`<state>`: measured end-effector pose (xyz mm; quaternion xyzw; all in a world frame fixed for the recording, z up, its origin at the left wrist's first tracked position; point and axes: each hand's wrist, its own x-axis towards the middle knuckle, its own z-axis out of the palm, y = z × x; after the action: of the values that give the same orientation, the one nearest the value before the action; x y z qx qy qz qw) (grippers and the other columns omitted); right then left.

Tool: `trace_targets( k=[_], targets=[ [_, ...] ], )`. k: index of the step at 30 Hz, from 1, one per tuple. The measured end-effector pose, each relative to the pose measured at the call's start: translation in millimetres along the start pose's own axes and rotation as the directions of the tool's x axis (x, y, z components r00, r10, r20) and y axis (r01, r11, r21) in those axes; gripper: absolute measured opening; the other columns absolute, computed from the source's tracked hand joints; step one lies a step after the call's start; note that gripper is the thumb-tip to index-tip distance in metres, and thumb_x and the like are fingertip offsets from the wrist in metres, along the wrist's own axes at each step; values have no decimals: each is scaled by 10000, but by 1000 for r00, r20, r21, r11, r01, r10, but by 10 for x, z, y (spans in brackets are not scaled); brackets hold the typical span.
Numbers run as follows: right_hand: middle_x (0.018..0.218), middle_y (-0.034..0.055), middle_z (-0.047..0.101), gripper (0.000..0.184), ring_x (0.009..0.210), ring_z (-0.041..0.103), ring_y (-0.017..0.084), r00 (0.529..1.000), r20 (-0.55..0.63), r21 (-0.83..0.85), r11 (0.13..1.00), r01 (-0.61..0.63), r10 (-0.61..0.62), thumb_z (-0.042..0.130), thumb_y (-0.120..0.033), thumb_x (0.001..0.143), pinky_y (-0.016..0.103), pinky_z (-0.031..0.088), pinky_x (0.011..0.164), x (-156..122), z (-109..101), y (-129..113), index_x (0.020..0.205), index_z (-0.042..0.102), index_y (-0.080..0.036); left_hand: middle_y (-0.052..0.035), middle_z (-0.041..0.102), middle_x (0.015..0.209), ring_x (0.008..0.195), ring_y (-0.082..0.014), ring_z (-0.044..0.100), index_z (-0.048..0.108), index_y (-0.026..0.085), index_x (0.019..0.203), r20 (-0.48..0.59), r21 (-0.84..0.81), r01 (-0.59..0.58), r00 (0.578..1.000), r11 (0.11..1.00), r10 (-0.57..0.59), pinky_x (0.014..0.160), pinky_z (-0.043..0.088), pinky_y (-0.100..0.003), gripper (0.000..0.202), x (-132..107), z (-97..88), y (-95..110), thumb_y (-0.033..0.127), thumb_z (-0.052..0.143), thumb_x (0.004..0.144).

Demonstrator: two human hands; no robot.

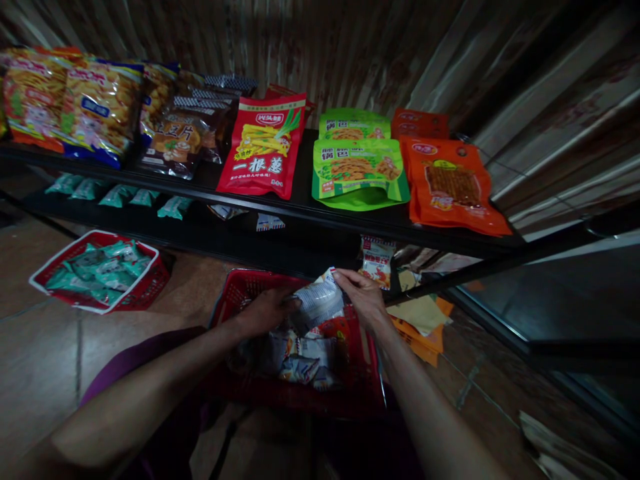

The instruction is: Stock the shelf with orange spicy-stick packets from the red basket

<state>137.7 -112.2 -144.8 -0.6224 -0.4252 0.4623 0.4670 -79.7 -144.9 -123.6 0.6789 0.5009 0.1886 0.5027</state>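
Both hands hold one small white snack packet (320, 301) above a red plastic basket (367, 353), its printed side turned up. My left hand (270, 310) is closed on the packet's left edge, thumb on top. The fingers of my right hand (363, 293) pinch its upper right corner. Below, inside the basket, lie several similar white packets (300, 357) and something red. On the lower shelf just beyond my right hand stands another small packet (377, 260) with red print.
The black shelf (300, 203) carries a red snack bag (265, 147), green bags (357, 170), orange bags (450, 183) and noodle-like snack bags (100, 107). A second red basket (155, 277) with teal packets stands left on the tiled floor. Cardboard pieces (420, 317) lie at right.
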Motion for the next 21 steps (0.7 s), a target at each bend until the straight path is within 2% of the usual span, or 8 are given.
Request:
trace_targets(
  k=[5, 11, 15, 21],
  targets=[
    [736, 27, 722, 342, 688, 625, 168, 1000, -17, 16, 1000, 7, -7, 772, -454, 522, 290, 484, 644, -32, 23, -43, 761, 745, -211, -72, 683, 993, 765, -210, 644, 585, 183, 1202, -11, -72, 48, 999, 996, -49, 741, 478, -307, 423, -24, 2, 39, 335, 470, 824],
    [698, 12, 707, 293, 646, 605, 150, 1000, -21, 21, 1000, 13, -12, 761, -426, 558, 271, 460, 607, -27, 17, -19, 752, 739, -208, -67, 683, 993, 870, -229, 631, 606, 190, 1175, -14, -145, 22, 1000, 989, -24, 761, 473, -296, 411, 2, 31, -43, 342, 514, 804],
    [658, -9, 686, 250, 609, 576, 129, 994, -105, 93, 995, -29, 38, 759, -389, 543, 254, 434, 591, -48, 40, -90, 714, 730, -209, -67, 690, 911, 746, -205, 638, 631, 164, 1104, 6, -165, 76, 997, 983, -76, 699, 481, -283, 384, -9, 52, -58, 377, 505, 811],
    [591, -30, 650, 222, 551, 545, 119, 987, -143, 169, 985, -44, 68, 752, -357, 521, 249, 412, 565, -69, 51, -169, 675, 713, -201, -75, 678, 851, 585, -158, 616, 626, 131, 1044, 38, -107, 98, 995, 989, -95, 556, 454, -241, 378, -41, 42, 17, 397, 461, 832]
  ],
)
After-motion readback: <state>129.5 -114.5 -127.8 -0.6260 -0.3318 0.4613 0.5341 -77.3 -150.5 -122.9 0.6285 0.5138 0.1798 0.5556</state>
